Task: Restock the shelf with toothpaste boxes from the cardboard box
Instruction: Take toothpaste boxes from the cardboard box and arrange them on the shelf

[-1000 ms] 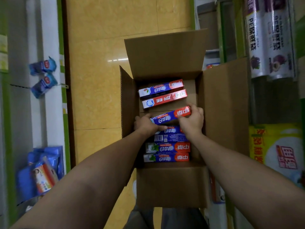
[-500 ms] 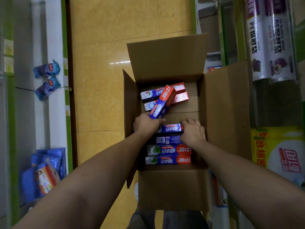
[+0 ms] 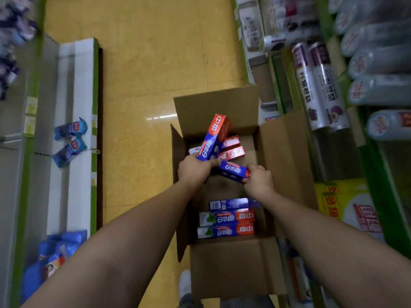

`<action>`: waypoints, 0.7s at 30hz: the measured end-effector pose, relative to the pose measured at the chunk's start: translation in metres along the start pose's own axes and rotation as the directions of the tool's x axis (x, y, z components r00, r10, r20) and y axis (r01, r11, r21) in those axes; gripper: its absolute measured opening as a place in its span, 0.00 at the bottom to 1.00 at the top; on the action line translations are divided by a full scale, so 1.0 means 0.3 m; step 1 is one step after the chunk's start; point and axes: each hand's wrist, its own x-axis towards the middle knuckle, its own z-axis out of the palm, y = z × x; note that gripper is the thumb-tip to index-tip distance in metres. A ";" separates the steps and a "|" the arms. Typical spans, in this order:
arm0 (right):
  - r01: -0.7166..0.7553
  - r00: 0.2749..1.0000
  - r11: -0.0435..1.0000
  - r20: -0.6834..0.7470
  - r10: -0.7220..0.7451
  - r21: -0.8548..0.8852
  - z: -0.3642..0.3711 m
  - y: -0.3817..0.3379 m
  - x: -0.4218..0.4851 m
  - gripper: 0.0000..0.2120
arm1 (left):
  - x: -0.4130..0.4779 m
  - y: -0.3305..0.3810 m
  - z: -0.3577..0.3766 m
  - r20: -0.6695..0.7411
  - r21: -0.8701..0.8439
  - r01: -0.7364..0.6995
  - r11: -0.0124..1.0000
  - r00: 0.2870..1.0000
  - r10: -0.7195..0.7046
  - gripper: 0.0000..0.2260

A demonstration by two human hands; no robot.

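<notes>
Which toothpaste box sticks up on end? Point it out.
The toothpaste box in the left hand, red end raised; the second box in the right hand sits low, the rest lie flat in the cardboard box.

The cardboard box (image 3: 235, 265) is plain brown paperboard, matt and a little fibrous, while the raised toothpaste box (image 3: 214, 138) and the lower toothpaste box (image 3: 232, 172) are smooth printed card with a slight sheen. The floor (image 3: 155, 63) is polished yellow tile, glossy enough to carry a streak of reflected light. The blue pouches (image 3: 70, 141) and wrapped rolls (image 3: 318, 85) look like shiny plastic film.
</notes>
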 end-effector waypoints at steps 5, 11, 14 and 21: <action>-0.063 0.992 0.951 -0.089 0.094 0.302 -0.137 -0.103 -0.114 0.20 | -0.104 0.127 -0.116 -0.068 -0.104 -0.140 0.985 0.989 0.134 0.20; 0.073 0.963 0.733 -0.239 0.125 0.676 -0.293 -0.265 -0.346 0.14 | -0.308 0.245 -0.302 -0.096 -0.086 -0.338 0.937 0.939 0.329 0.16; 0.185 0.939 0.581 -0.317 0.135 0.793 -0.389 -0.363 -0.497 0.13 | -0.428 0.299 -0.403 -0.107 -0.069 -0.448 0.891 0.891 0.440 0.17; 0.384 0.873 0.357 -0.461 0.160 0.852 -0.522 -0.519 -0.894 0.03 | -0.776 0.327 -0.631 -0.084 -0.149 -0.689 0.709 0.724 0.685 0.16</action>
